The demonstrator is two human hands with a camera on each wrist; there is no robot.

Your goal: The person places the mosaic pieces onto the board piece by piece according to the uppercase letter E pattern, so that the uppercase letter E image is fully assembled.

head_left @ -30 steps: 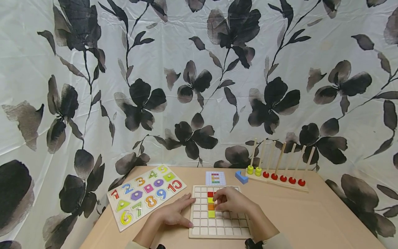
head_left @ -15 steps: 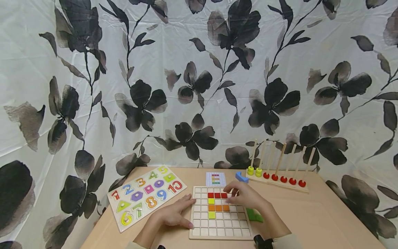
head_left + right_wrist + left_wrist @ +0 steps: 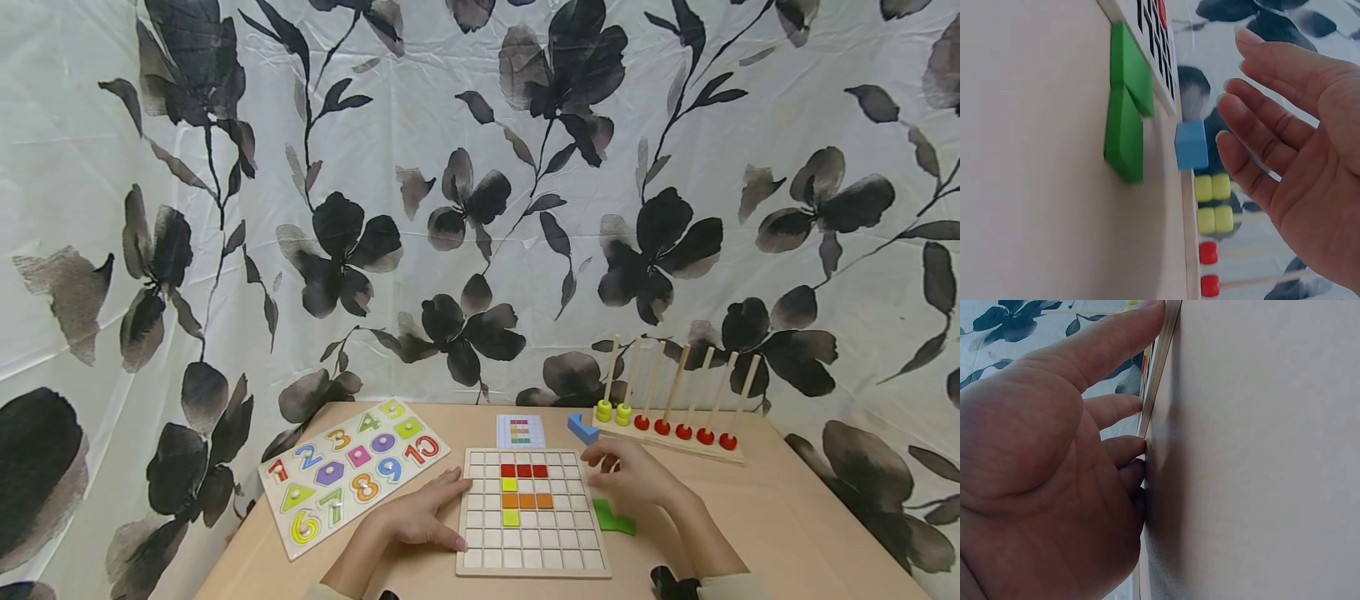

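A wooden grid board (image 3: pixel 536 560) lies on the table, with three red tiles (image 3: pixel 524 471) in a row, three orange tiles (image 3: pixel 527 501) in another, and single yellow tiles (image 3: pixel 511 517) below each row's left end. My left hand (image 3: pixel 415 518) rests along the board's left edge; the left wrist view shows its thumb and fingertips at that edge. Raised over the board's right edge, my right hand (image 3: pixel 637 473) has loosely bent, spread fingers and holds nothing, as the right wrist view shows. Beneath it, two green blocks (image 3: pixel 1125 131) lie beside the board, partly hidden in the head view.
Behind the board lies a small pattern card (image 3: pixel 531 442). A blue block (image 3: pixel 582 428) sits beside a peg rack (image 3: pixel 667 435) with yellow and red beads at the back right. To the left is a number puzzle board (image 3: pixel 288 540). A floral cloth (image 3: pixel 420 83) hangs behind the table.
My right hand has moved right from over the tiles to the board's right edge, uncovering the red and orange rows and the green blocks. My left hand has stayed put.
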